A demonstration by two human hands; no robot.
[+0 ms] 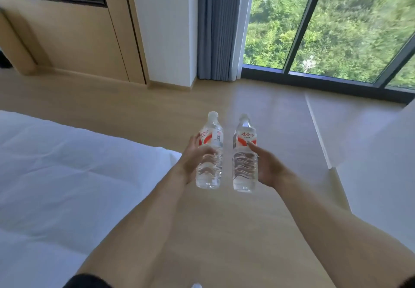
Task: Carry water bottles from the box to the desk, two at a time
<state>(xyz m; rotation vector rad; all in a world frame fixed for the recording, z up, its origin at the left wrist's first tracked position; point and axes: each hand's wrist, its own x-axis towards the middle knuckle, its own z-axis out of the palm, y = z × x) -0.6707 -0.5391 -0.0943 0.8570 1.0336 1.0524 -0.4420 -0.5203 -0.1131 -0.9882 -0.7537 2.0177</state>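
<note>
Left hand (190, 164): I see it gripping the left bottle (210, 153) upright.
Right hand (267, 166): curled around the right bottle (244, 153).

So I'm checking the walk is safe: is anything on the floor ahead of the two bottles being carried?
Nothing visible. The left hand grips one bottle, the right hand the other bottle, over bare wooden floor up to the window. The bed lies to the left. No desk shows.
</note>
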